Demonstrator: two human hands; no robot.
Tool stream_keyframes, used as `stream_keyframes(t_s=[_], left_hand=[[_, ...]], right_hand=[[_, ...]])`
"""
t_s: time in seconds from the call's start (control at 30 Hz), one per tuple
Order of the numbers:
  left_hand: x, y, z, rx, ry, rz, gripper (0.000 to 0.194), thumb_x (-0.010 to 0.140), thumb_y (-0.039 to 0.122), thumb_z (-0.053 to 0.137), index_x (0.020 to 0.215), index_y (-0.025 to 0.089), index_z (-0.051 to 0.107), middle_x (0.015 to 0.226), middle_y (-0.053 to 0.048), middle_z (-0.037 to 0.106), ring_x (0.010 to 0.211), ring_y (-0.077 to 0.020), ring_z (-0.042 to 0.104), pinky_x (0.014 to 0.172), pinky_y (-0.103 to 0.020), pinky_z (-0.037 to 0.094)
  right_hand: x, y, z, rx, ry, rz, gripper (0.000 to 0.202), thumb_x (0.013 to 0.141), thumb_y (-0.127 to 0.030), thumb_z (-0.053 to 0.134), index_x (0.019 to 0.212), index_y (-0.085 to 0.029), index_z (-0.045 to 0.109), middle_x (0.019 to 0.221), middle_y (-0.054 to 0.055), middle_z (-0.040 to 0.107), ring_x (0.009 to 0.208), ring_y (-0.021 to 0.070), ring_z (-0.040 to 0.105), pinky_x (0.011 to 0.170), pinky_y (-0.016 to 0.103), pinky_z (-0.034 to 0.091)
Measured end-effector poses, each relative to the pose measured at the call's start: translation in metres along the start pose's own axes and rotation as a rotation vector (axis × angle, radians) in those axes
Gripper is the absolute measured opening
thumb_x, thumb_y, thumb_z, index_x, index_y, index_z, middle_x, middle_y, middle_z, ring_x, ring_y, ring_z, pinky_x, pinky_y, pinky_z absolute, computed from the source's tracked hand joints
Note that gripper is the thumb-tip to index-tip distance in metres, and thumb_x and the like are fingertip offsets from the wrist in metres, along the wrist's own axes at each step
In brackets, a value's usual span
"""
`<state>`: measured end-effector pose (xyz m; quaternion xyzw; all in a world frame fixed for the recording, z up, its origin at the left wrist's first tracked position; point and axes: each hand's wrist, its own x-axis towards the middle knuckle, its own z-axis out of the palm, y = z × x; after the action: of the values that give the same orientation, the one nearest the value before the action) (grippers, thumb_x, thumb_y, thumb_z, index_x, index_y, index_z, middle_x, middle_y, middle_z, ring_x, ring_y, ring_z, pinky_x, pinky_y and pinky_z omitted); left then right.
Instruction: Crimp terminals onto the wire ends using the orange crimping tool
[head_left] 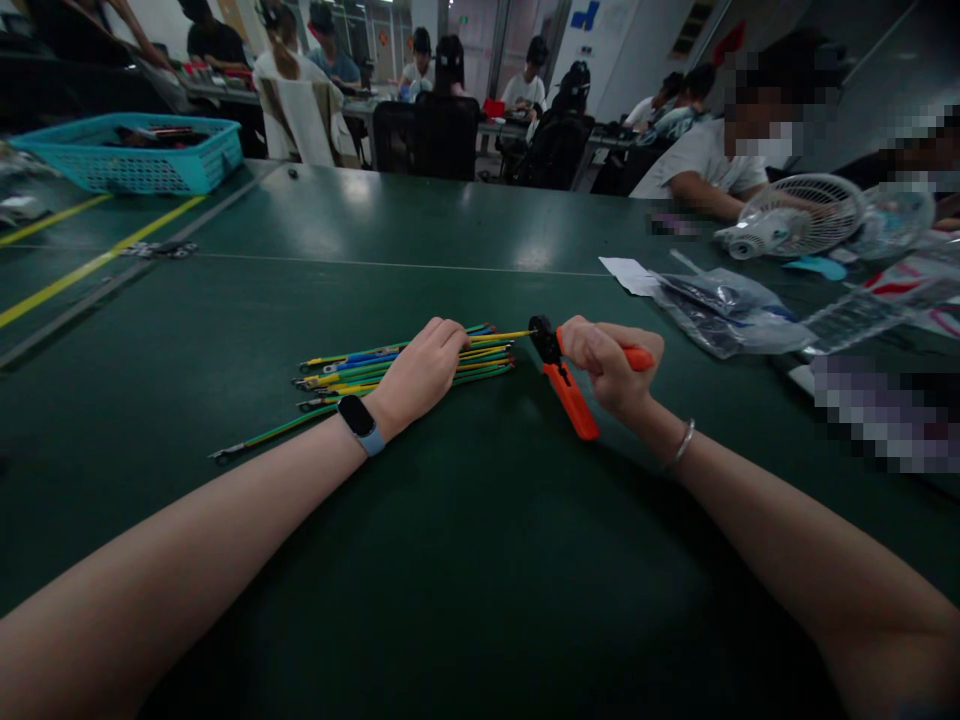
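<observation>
A bundle of yellow, green and blue wires lies on the dark green table, with metal lugs at the left ends. Over the bundle, my left hand has its fingers closed on a yellow wire. That wire's right end reaches the black head of the orange-handled pliers. My right hand is wrapped round the upper handle of the pliers. The lower handle stands apart from it, pointing down toward me. The exact contact between wire end and jaws is too small to tell.
A blue basket stands at the back left. Plastic bags and a white fan are on the right. A person in a white shirt sits across the table; several others sit farther back.
</observation>
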<state>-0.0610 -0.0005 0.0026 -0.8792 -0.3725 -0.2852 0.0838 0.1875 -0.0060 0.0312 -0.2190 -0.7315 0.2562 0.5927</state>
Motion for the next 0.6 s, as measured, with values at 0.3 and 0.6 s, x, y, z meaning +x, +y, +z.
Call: stream_keyframes(t_s=[0.3,0.6], left_hand=[[0.0,0.002,-0.009,0.119,-0.002,0.093,0.028,0.096,0.001,0.039,0.107,0.012,0.063,0.113,-0.015,0.064,0.103,-0.0229,0.058,0.091,-0.039,0.057],[0.001,0.004,-0.012,0.168,-0.013,0.176,0.027,0.099,0.003,0.039,0.106,0.01,0.064,0.115,-0.016,0.065,0.104,-0.023,0.058,0.093,-0.039,0.056]], right_hand=[[0.0,-0.001,0.001,-0.028,0.013,0.023,0.05,0.092,-0.036,0.056,0.049,-0.022,0.035,0.047,-0.003,0.034,0.046,0.0115,0.034,0.055,0.035,0.031],[-0.01,-0.002,-0.004,-0.032,-0.012,0.024,0.042,0.096,-0.027,0.053,0.056,-0.021,0.041,0.055,-0.002,0.04,0.054,0.0122,0.038,0.058,0.035,0.032]])
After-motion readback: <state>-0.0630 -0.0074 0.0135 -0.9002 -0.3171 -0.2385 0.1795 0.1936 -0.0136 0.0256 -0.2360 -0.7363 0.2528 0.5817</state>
